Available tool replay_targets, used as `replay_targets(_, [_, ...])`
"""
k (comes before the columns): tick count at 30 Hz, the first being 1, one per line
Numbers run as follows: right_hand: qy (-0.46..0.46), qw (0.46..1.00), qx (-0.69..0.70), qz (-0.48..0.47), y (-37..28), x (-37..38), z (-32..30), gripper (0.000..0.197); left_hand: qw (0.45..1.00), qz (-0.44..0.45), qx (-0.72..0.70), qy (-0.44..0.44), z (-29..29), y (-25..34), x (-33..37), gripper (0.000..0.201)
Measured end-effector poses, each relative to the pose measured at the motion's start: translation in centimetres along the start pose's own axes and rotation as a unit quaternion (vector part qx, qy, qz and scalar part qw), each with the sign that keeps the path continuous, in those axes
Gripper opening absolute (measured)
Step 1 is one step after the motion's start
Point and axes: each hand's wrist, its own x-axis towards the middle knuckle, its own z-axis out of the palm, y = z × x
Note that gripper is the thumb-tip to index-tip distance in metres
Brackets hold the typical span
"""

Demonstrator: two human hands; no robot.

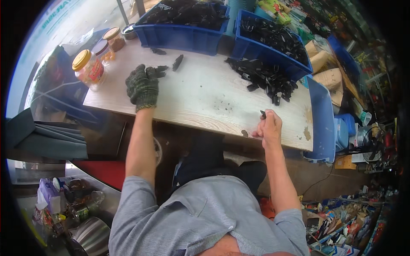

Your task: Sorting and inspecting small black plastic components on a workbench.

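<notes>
My left hand [142, 87], in a dark green knitted glove, is over the left part of the pale wood-grain table [192, 91]. Its fingers are curled, and their tips are hidden beneath the glove. Dark black pieces [161, 71] lie right beside its fingers, with another long black piece [178, 62] a little to the right. Bare and closed, my right hand [270, 127] is at the near right edge of the table. Between thumb and forefinger it pinches a small black plastic piece [263, 114]. Beyond it spreads a pile of similar black pieces [267, 79].
Two blue bins [179, 39] [273, 54] full of black pieces stand along the far edge. Lidded jars [89, 66] crowd the left end. A light-blue tub [321, 119] adjoins the right end, near brown sacks [329, 81]. My legs are under the near edge.
</notes>
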Motion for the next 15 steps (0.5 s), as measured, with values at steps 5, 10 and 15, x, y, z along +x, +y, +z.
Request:
replay_targets(5, [0.005,1.0,0.015,0.019,0.0,0.1,-0.3,0.036,0.975,0.029,0.049,-0.214,-2.1,-0.1,0.6,0.027])
replay_targets(10, [0.011,1.0,0.02,0.007,-0.1,-0.1,-0.1,0.036,0.966,0.181,-0.009,-0.183,-2.6,0.5,-1.6,0.027])
replay_targets(15, [0.017,0.998,0.055,0.002,0.2,0.0,-0.4,0.036,0.95,0.249,-0.096,-0.162,-2.2,2.4,-3.4,0.025])
